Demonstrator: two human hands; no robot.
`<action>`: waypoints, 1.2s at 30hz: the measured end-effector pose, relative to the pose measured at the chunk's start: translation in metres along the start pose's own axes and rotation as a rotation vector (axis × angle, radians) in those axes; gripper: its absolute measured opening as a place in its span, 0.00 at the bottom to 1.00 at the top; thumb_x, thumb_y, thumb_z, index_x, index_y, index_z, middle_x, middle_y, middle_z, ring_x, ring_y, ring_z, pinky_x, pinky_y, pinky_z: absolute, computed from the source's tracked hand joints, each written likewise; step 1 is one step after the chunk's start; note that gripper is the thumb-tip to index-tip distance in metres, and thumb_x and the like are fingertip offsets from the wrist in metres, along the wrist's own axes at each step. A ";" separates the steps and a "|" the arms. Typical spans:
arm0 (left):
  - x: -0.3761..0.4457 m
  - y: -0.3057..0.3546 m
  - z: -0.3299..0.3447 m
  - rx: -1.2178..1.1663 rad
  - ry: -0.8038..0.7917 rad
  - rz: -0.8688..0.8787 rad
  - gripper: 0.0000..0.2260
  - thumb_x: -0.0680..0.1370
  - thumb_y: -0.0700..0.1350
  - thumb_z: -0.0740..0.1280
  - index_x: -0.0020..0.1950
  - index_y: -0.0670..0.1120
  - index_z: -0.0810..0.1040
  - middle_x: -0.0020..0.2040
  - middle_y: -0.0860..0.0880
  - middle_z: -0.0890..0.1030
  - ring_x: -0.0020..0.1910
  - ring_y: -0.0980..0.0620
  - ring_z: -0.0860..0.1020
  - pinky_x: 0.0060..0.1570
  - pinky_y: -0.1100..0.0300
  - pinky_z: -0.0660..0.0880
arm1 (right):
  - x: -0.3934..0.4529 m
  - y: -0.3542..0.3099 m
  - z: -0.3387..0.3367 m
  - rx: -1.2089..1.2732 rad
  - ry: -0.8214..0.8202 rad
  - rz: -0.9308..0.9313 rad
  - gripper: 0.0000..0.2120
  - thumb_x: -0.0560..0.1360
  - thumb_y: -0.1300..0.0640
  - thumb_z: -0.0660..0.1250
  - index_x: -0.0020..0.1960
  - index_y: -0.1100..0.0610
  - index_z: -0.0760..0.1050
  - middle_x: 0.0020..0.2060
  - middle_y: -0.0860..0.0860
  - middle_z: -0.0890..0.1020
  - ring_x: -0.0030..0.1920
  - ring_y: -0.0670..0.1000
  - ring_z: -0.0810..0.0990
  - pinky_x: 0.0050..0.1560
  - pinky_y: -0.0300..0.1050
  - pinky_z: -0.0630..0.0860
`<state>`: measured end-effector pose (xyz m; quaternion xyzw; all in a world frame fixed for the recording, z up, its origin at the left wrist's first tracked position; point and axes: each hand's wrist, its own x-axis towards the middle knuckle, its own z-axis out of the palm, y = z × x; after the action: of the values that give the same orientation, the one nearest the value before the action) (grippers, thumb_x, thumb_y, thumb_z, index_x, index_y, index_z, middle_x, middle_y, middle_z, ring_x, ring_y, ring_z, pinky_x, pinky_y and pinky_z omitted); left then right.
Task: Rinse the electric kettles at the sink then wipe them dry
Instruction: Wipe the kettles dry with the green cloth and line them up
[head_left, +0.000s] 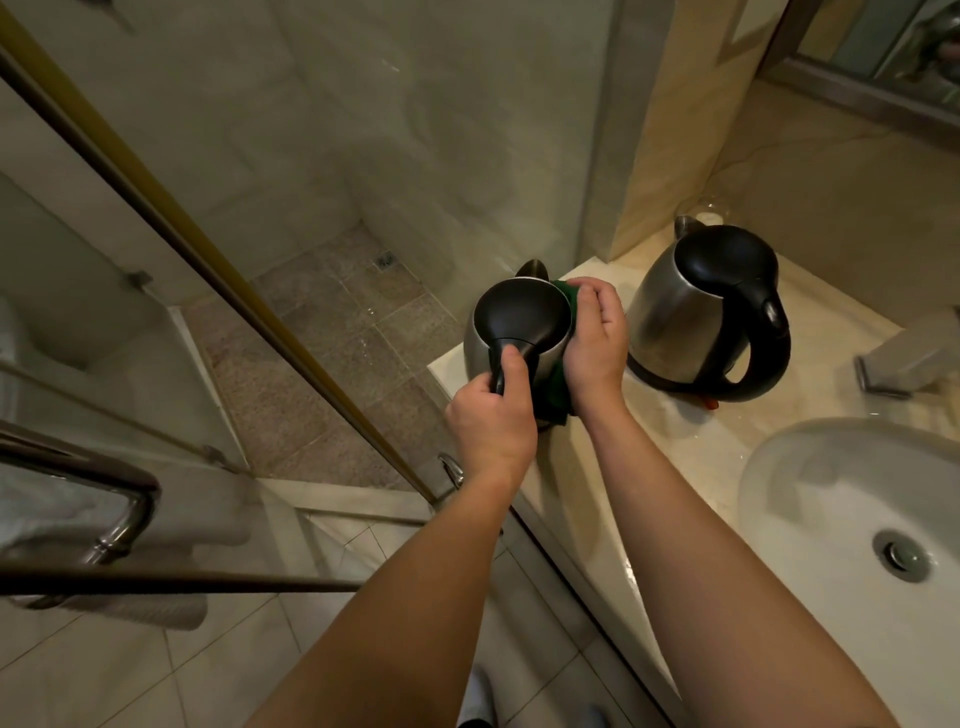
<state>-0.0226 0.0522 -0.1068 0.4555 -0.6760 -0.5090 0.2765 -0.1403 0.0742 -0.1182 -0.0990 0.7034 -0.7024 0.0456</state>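
Observation:
A steel kettle with a black lid stands at the left end of the marble counter. My left hand grips its black handle. My right hand presses a green cloth against the kettle's right side, fingers curved over the cloth. A second steel kettle with a black lid and handle stands upright to the right, apart from both hands. The white sink basin lies at the lower right.
A glass shower screen with a brass frame stands left of the counter, with the shower floor behind it. A chrome towel bar is at the lower left. The tap base sits at the right edge.

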 end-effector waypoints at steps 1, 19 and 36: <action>0.000 0.000 0.000 -0.001 -0.001 0.001 0.26 0.84 0.61 0.63 0.30 0.50 0.74 0.28 0.51 0.75 0.32 0.51 0.75 0.36 0.56 0.70 | 0.005 0.001 -0.003 0.032 -0.027 0.081 0.11 0.83 0.53 0.58 0.53 0.53 0.80 0.49 0.49 0.83 0.53 0.48 0.80 0.57 0.46 0.76; 0.001 -0.004 0.003 0.028 0.041 0.002 0.26 0.85 0.59 0.62 0.31 0.47 0.76 0.28 0.51 0.76 0.30 0.53 0.75 0.34 0.58 0.69 | -0.068 0.027 0.016 0.176 0.342 0.142 0.06 0.80 0.49 0.58 0.54 0.47 0.72 0.58 0.51 0.74 0.62 0.55 0.74 0.62 0.56 0.76; 0.000 -0.001 0.003 0.035 0.020 -0.036 0.30 0.79 0.68 0.58 0.37 0.44 0.82 0.34 0.47 0.82 0.40 0.48 0.82 0.46 0.46 0.82 | -0.013 0.007 0.005 0.048 0.091 -0.031 0.11 0.83 0.53 0.58 0.55 0.52 0.78 0.53 0.52 0.81 0.55 0.48 0.79 0.60 0.48 0.77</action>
<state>-0.0247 0.0529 -0.1086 0.4772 -0.6737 -0.4974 0.2663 -0.1269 0.0724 -0.1260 -0.0765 0.6860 -0.7235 0.0049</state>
